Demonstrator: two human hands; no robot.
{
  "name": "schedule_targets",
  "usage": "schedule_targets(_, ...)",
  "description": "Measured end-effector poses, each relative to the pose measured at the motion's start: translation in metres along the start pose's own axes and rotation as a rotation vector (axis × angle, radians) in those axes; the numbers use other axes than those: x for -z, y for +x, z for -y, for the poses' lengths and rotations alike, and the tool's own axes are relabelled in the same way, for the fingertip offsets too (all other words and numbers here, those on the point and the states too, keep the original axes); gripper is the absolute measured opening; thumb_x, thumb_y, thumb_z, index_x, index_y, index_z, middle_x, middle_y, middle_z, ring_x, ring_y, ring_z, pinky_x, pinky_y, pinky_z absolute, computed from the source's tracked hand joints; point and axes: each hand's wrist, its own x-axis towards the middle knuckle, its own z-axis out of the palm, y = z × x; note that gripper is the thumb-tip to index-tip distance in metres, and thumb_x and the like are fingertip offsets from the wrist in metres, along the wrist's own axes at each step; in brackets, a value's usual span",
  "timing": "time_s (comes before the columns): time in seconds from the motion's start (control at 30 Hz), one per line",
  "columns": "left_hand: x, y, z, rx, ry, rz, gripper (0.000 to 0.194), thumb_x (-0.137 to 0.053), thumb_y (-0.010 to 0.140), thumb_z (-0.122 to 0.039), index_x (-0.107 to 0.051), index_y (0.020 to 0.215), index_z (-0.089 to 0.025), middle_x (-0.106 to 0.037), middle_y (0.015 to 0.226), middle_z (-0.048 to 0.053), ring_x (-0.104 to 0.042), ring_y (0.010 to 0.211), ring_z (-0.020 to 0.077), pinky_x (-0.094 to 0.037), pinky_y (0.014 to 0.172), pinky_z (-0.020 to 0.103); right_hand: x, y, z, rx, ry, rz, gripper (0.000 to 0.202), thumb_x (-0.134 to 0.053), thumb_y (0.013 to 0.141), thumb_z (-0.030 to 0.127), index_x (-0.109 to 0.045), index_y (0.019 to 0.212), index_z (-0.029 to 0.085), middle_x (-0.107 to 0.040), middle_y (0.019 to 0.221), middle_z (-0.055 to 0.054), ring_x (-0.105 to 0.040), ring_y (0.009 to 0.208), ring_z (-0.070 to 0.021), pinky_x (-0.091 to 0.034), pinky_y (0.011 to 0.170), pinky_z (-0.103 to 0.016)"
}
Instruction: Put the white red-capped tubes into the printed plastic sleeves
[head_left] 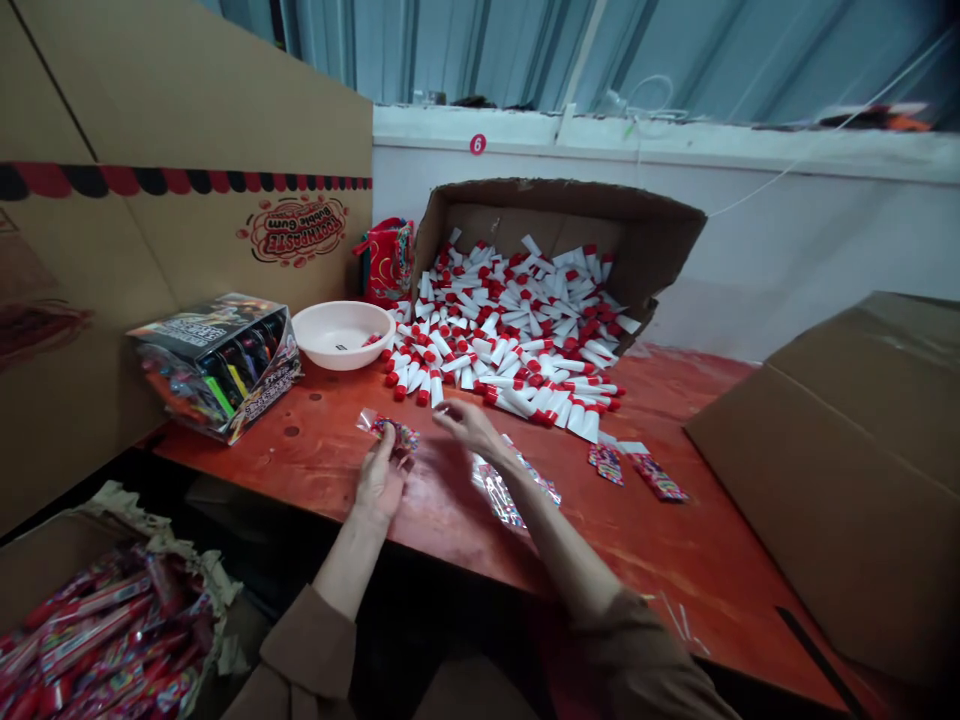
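Observation:
My left hand (382,475) pinches a small colourful printed wrapper (397,432) with a clear end, above the front of the red table. To its right, my right hand (469,427) is at the near edge of a heap of white tubes with red caps (510,330). Its fingers are bent together at a tube, and I cannot make out whether they grip it. Under my right forearm lie shiny printed wrappers (502,495), partly hidden. Two more printed wrappers (658,478) rest further right on the table.
The tubes spill from a tipped cardboard box (652,235). A white bowl (322,350) and a display box (217,345) stand left. Below left is a carton of filled red packets (97,630). Large cardboard boxes (840,450) flank the table (450,530).

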Motion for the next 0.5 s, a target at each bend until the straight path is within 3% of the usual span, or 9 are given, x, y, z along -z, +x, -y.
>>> schedule_targets(0.1,-0.001,0.008,-0.012,0.134,-0.098,-0.116,0.022,-0.078,0.079,-0.030,-0.063,0.071,-0.015,-0.062,0.059,-0.002,-0.055,0.049,0.0082,-0.044,0.053,0.023,-0.017,0.054,-0.005,-0.141,-0.133,-0.180,0.029,-0.061,0.090,0.033,-0.064,0.114,0.017,-0.067,0.115,-0.014,-0.061,0.108,-0.0265,-0.044,0.093,-0.039)
schedule_targets(0.17,0.000,0.011,-0.015,0.177,-0.151,-0.118,0.023,-0.070,0.086,-0.030,-0.063,0.071,-0.015,-0.061,0.057,-0.002,-0.055,0.048,0.0085,-0.046,0.054,0.024,-0.030,0.075,-0.008,-0.189,-0.156,-0.202,0.027,-0.066,0.086,0.030,-0.064,0.108,0.016,-0.064,0.120,-0.016,-0.056,0.117,-0.0300,-0.042,0.096,-0.042)
schedule_targets(0.23,0.001,0.011,-0.016,0.185,-0.191,-0.089,0.023,-0.064,0.091,-0.029,-0.063,0.073,-0.015,-0.062,0.060,-0.001,-0.057,0.051,0.0092,-0.047,0.055,0.024,-0.036,0.082,-0.012,-0.223,-0.163,-0.198,0.023,-0.069,0.082,0.031,-0.064,0.099,0.017,-0.066,0.114,-0.015,-0.058,0.113,-0.0304,-0.044,0.093,-0.041)
schedule_targets(0.37,0.005,0.012,-0.018,0.143,-0.177,-0.081,0.019,-0.061,0.092,-0.026,-0.066,0.079,-0.013,-0.068,0.071,0.004,-0.063,0.059,0.0119,-0.052,0.060,0.025,-0.023,0.065,-0.020,-0.190,-0.111,-0.169,0.027,-0.063,0.084,0.043,-0.063,0.095,0.018,-0.070,0.090,-0.008,-0.065,0.085,-0.0253,-0.049,0.075,-0.035)
schedule_targets(0.5,0.004,0.011,-0.019,0.101,-0.146,-0.088,0.018,-0.059,0.093,-0.023,-0.067,0.081,-0.012,-0.070,0.074,0.006,-0.065,0.063,0.0134,-0.054,0.062,0.026,0.008,0.021,-0.015,-0.017,-0.007,-0.180,0.028,-0.056,0.087,0.043,-0.061,0.100,0.019,-0.069,0.084,-0.004,-0.063,0.070,-0.0189,-0.048,0.064,-0.028)
